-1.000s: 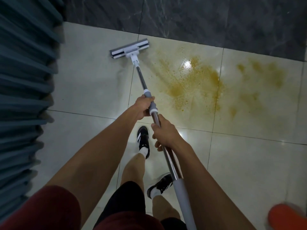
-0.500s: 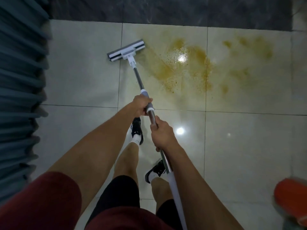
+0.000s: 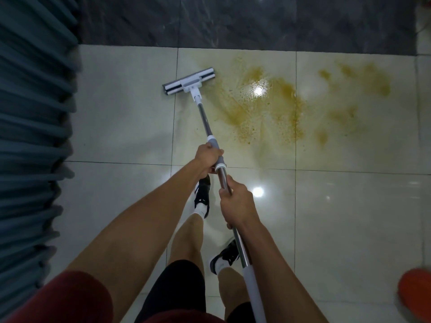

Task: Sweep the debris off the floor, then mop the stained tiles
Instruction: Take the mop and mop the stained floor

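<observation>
Both hands had a closed grip on the mop handle (image 3: 205,117): the left hand (image 3: 208,157) wrapped the grey collar further down the shaft, and the right hand (image 3: 236,202) clasped the steel tube nearer the body. From the head view, the flat mop head (image 3: 188,84) lay on the pale floor tiles (image 3: 121,108), tilted, just left of the yellow-brown stain (image 3: 263,110). That stain spread across two tiles toward the right, below the dark wall (image 3: 256,22). Blue-grey pleated fabric (image 3: 30,136) filled the left edge. An orange object (image 3: 415,293), blurred, sat at the lower right.
</observation>
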{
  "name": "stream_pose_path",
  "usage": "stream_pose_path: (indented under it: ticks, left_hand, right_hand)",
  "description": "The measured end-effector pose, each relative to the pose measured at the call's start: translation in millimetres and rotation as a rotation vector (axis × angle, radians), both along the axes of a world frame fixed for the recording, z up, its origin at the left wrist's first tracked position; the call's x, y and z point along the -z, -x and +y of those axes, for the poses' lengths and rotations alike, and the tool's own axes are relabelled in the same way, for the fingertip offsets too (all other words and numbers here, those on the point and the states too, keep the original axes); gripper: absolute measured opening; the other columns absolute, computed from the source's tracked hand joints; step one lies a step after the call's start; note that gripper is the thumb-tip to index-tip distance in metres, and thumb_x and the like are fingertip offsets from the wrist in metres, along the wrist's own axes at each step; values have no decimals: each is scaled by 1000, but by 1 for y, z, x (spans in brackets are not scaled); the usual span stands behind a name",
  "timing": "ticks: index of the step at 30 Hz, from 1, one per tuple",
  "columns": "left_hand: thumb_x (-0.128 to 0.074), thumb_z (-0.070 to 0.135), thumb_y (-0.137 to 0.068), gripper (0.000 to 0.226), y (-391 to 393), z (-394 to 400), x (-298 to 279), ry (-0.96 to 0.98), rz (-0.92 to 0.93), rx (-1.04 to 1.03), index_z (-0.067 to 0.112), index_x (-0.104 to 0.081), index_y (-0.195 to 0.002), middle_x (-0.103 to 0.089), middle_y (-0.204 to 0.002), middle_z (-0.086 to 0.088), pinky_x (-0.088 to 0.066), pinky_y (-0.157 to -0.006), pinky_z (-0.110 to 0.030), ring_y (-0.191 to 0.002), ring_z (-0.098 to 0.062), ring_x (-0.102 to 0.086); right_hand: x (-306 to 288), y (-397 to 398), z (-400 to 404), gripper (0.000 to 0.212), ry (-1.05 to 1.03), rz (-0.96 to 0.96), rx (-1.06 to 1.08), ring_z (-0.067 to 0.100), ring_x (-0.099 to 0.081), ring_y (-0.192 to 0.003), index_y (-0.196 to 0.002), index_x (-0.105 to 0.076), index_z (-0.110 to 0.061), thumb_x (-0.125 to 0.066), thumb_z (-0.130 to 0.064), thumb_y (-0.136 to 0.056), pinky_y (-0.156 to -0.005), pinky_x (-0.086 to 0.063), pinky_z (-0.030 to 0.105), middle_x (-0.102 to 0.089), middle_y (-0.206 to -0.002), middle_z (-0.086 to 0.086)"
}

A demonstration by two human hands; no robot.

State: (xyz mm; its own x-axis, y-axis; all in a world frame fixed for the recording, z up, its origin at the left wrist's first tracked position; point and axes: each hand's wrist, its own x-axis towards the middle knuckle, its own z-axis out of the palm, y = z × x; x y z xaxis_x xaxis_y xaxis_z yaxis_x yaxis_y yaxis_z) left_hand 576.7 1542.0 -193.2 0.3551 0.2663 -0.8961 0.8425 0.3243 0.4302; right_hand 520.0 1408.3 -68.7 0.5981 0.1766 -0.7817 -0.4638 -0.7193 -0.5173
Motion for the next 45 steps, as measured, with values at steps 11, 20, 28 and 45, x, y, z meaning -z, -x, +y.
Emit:
stream_pose_path:
  ticks: [11, 20, 28, 45]
  left_hand:
    - [-67, 10, -94, 47, -161, 141, 10, -48, -28, 16, 2, -49, -137, -65, -117, -26, -58, -81, -57, -83, -36, -66]
    - [-67, 11, -94, 43, -220, 165, 4, -55, -14, 103, -2, -47, -129, -63, -107, -23, -59, -74, -57, -87, -41, -69]
    - [-63, 10, -96, 39, -173, 124, -7, -54, 20, 193, -2, -46, -129, -62, -114, -24, -60, -71, -54, -95, -40, -69]
    - [-53, 9, -102, 29, 65, -130, -27, 38, 77, 394, -2, -43, -127, -55, -120, -23, -54, -90, -57, -108, -39, -63]
  right_hand:
    - [38, -149, 140, 37, -47, -70, 22, 22, -61, -78, -137, -57, -22, -48, -17, -101, -64, -46, 25, -63, -93, 6]
    - [45, -206, 164, 44, -21, -41, 38, 30, -64, -81, -146, -49, -24, -47, -20, -102, -73, -58, 42, -67, -99, 14]
    - [35, -153, 126, 44, -19, 20, 90, 26, -58, -77, -146, -48, -25, -45, -21, -103, -76, -61, 50, -64, -102, 12]
    - [13, 101, -116, 30, 9, 52, 179, 28, -60, -72, -127, -56, -18, -41, -20, -101, -71, -62, 47, -60, -92, 9]
